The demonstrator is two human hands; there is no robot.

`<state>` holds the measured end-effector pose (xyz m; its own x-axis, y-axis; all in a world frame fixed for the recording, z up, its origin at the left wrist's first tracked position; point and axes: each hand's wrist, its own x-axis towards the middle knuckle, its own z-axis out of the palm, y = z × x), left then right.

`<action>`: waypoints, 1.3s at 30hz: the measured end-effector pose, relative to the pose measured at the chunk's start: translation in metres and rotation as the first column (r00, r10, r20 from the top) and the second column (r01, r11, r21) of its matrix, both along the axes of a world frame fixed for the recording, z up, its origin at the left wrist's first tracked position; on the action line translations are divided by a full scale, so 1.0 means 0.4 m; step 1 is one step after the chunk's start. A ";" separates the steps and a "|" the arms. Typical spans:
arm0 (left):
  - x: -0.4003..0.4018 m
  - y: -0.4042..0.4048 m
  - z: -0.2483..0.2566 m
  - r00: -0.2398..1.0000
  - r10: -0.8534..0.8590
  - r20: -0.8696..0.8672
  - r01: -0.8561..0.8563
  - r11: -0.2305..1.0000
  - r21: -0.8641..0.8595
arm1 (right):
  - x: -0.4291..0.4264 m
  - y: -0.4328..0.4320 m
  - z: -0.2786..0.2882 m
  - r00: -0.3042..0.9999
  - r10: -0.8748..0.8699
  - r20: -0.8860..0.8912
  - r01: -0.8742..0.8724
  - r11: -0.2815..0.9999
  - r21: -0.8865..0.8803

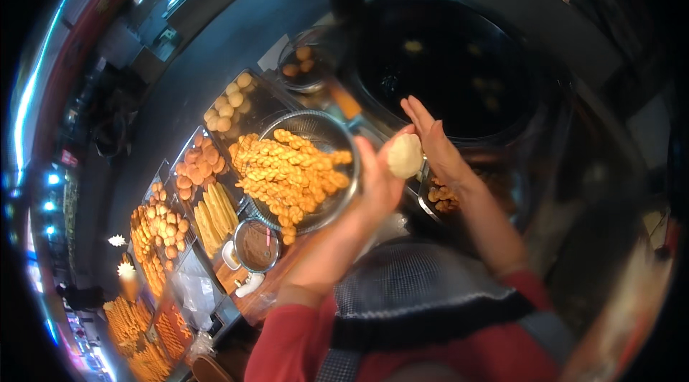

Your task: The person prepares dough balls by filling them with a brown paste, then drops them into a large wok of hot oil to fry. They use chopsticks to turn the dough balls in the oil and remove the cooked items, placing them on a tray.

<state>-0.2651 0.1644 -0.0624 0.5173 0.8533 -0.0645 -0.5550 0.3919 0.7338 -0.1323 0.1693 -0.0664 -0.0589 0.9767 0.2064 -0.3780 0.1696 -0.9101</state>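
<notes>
A pale ball of dough [405, 156] rests against the palm and fingers of my left hand [377, 174]. My right hand [442, 153] stands flat on the other side of the ball, its fingers straight and pointing away. Whether the right palm touches the dough cannot be told. Just beyond both hands lies a large round pan of dark oil [430, 80], with a few yellowish pieces faintly visible in it. Left of my left hand sits a wire-mesh strainer basket [350, 204] heaped with fried dough twists [293, 172].
Trays hold round fried balls [202, 164], fried dough sticks [215, 215] and sesame-coloured balls [229, 107]. A metal bowl of brown powder or paste [257, 244] stands on a wooden board [285, 263]. Another bowl [301, 86] holds brown balls. A small tray with fried pieces [442, 196] lies under my right forearm.
</notes>
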 end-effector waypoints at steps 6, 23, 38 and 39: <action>-0.006 0.007 -0.102 0.962 0.028 -0.270 -0.096 0.966 -0.242 | 0.123 0.008 -0.180 0.961 0.262 0.093 -0.177 0.835 -0.521; -0.150 -0.154 -0.287 0.914 0.172 -0.366 -0.358 0.769 -0.530 | 0.609 0.276 -0.498 0.214 -0.010 0.977 0.458 0.884 -0.092; -0.430 -0.334 -0.406 0.705 0.405 -0.582 -0.693 0.566 -0.446 | 0.218 -0.061 -0.249 0.844 -0.516 0.144 0.428 0.811 0.398; -0.460 -0.363 -0.430 0.685 0.421 -0.594 -0.716 0.540 -0.443 | 0.124 -0.085 -0.222 0.866 -0.350 0.358 0.226 0.912 0.343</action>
